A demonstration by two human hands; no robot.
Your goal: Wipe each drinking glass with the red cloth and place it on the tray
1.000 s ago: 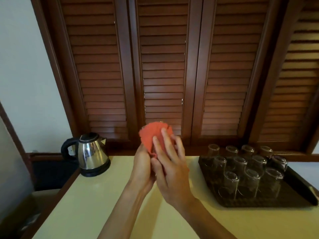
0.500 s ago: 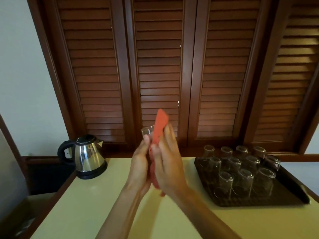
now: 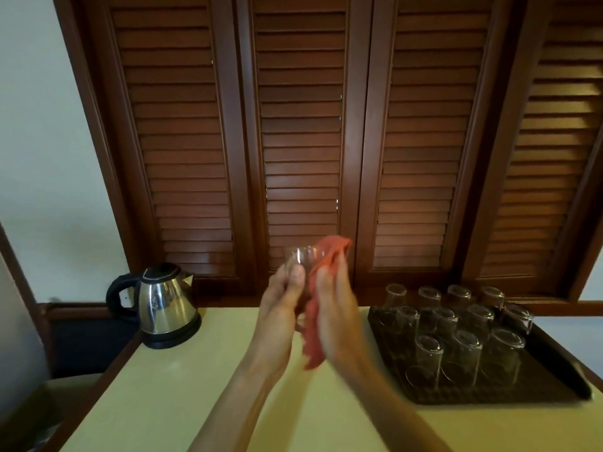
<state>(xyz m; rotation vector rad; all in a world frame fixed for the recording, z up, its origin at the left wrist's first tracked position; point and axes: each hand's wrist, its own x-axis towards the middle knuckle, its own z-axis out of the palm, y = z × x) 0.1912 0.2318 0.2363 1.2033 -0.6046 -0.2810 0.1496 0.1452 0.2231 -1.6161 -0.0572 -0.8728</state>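
My left hand (image 3: 280, 308) grips a clear drinking glass (image 3: 301, 257) held up above the table, its top showing past my thumb. My right hand (image 3: 336, 314) holds the red cloth (image 3: 326, 256) against the glass's right side; the cloth drapes over the rim and hangs down between my palms. The lower part of the glass is hidden by my hands. A dark tray (image 3: 554, 363) sits on the right of the table with several upturned glasses (image 3: 463, 350) standing on it in rows.
A steel electric kettle (image 3: 163, 305) with a black handle stands at the back left of the pale yellow table (image 3: 195, 402). Brown louvred shutters (image 3: 300, 141) fill the wall behind. The table's left edge drops off to a dark floor.
The cloth, which covered the glass top a second ago, has slid to the right side, baring the glass. Both hands shifted slightly right and turned against each other.
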